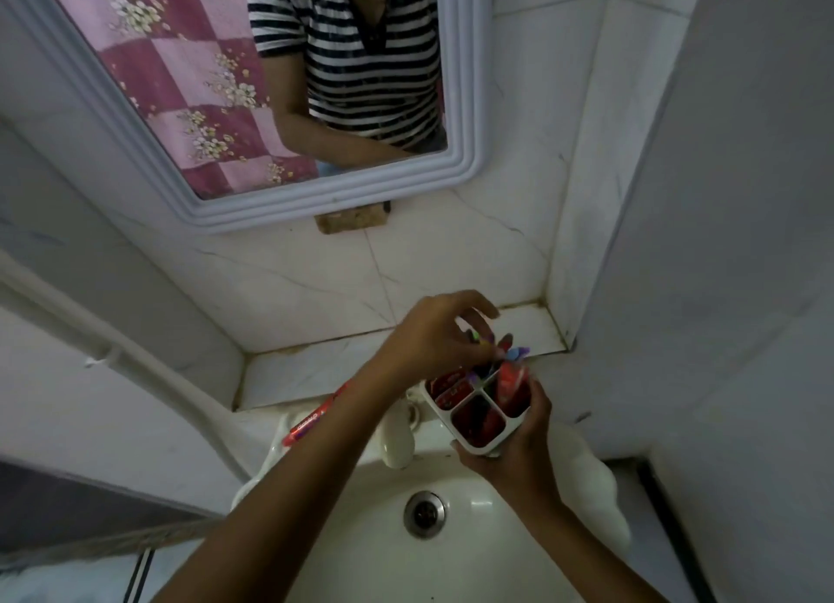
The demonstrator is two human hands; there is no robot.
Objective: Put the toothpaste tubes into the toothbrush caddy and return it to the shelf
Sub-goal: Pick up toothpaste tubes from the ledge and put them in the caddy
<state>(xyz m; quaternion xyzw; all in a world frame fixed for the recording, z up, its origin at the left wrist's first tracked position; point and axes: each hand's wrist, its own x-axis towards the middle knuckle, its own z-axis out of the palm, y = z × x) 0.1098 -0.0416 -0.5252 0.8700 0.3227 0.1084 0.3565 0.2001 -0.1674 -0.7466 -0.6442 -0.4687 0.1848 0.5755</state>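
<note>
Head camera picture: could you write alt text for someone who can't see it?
Over a white sink, the right hand holds a four-compartment toothbrush caddy while the left hand reaches into its top. A red toothpaste tube lies on the sink's back edge, below a mirror.

I see a white caddy point(478, 440) with red contents, a red toothpaste tube point(311, 419), a white sink point(487, 512), and a navy-and-white striped shirt point(361, 60).
</note>
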